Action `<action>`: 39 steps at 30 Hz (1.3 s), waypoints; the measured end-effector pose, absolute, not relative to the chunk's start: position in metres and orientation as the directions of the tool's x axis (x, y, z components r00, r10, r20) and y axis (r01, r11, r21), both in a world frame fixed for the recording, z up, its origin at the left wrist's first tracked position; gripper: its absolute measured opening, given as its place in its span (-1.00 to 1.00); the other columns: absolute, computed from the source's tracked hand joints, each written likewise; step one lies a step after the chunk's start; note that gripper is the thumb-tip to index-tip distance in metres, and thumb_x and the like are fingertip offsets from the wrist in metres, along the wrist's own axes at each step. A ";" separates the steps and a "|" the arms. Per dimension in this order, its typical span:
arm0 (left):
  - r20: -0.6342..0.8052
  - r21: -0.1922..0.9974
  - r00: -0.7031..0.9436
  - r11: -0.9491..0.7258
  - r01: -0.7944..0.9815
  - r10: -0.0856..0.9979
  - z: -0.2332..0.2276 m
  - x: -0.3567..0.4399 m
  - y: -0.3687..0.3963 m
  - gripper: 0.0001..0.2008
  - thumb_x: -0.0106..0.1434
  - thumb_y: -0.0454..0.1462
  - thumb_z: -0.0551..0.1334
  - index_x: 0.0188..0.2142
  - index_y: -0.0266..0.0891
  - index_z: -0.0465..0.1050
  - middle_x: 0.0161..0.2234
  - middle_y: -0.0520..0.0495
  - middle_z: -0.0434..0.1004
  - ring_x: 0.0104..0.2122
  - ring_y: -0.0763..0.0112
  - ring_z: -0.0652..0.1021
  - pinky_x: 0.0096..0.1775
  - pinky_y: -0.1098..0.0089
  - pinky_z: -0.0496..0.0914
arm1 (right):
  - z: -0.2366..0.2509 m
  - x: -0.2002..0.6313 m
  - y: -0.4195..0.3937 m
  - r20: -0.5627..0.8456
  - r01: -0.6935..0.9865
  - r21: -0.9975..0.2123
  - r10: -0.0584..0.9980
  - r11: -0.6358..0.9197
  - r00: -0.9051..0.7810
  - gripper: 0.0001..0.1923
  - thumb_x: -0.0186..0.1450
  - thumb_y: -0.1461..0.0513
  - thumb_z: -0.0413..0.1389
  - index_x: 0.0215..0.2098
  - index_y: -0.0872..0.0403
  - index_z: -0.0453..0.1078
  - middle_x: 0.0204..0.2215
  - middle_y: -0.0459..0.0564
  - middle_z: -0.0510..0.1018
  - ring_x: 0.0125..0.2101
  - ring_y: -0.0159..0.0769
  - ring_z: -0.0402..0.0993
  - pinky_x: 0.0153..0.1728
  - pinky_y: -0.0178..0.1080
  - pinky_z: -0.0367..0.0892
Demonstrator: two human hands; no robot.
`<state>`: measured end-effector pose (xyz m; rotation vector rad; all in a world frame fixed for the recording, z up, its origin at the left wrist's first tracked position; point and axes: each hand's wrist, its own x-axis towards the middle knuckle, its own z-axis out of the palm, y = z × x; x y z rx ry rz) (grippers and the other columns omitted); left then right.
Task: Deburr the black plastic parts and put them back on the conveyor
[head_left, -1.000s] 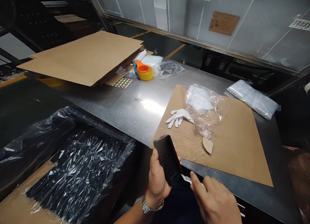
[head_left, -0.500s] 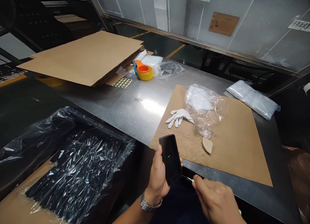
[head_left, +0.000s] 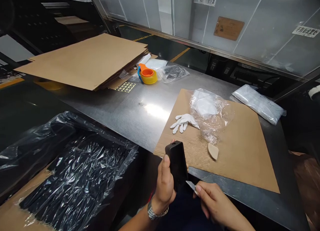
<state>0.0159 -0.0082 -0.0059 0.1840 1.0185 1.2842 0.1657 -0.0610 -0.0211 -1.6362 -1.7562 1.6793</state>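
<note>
My left hand is wrapped round a black plastic case, a shallow rectangular shell that I hold tilted up on its end, with a small hole in its top edge. A metal watch sits on that wrist. In my right hand is a small knife, pinched between thumb and fingers, its pale blade pointing at the case's lower right edge. Whether the blade touches the case I cannot tell. Beyond the hands, a white glove and a tan wedge-shaped pad lie on a cardboard sheet.
At left stands a box lined with plastic, holding black bagged items. Stacked cardboard, a tape dispenser and a sticker sheet occupy the metal table. Crumpled clear plastic and a wrapped packet lie at right.
My left hand has tipped the case, so its top edge now shows. My right hand has turned, bringing the knife's flat blade into view near the case's lower edge.
</note>
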 end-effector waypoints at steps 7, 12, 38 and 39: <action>-0.652 0.348 0.246 0.571 -0.744 0.717 -0.013 0.012 0.006 -0.57 0.24 -0.04 0.03 -0.41 -0.38 0.43 -0.52 -0.11 0.50 -0.57 0.41 0.49 -0.48 0.39 0.43 | -0.038 0.198 -0.051 -0.498 0.172 -0.866 0.777 -0.469 -0.385 -0.47 0.30 -0.09 -0.22 -0.36 0.15 0.32 -0.81 -0.23 0.24 -0.85 -0.54 0.06 -0.78 -0.47 0.00; -0.638 0.133 0.527 0.754 -0.643 0.561 -0.019 0.015 0.006 -0.54 0.26 -0.06 0.00 -0.42 -0.43 0.44 -0.54 -0.14 0.49 -0.56 0.36 0.52 -0.45 0.34 0.44 | -0.057 0.259 -0.012 -0.030 0.717 -0.679 0.982 -0.157 0.187 -0.63 0.32 0.04 -0.15 -0.29 0.11 0.36 -0.57 -0.08 0.38 -0.56 -0.36 0.31 -0.52 -0.32 0.22; -0.680 0.098 0.678 0.951 -0.294 0.279 -0.014 0.031 -0.030 -0.43 0.20 0.07 0.01 -0.49 -0.42 0.46 -0.69 -0.12 0.41 -0.73 0.48 0.42 -0.63 0.52 0.33 | 0.009 0.183 -0.016 0.146 0.650 -0.664 0.917 0.369 -0.371 -0.85 0.20 0.19 0.14 -0.24 -0.06 0.46 -0.12 -0.01 0.36 -0.08 -0.21 0.24 -0.07 -0.09 0.15; -0.678 0.098 0.687 0.959 -0.265 0.260 -0.014 0.030 -0.031 -0.40 0.19 0.09 0.01 -0.48 -0.44 0.47 -0.68 -0.12 0.40 -0.72 0.49 0.42 -0.62 0.52 0.33 | 0.008 0.186 -0.012 0.147 0.609 -0.706 0.916 0.362 -0.374 -0.86 0.21 0.20 0.12 -0.25 -0.04 0.47 -0.11 0.00 0.39 -0.09 -0.22 0.27 -0.07 -0.09 0.16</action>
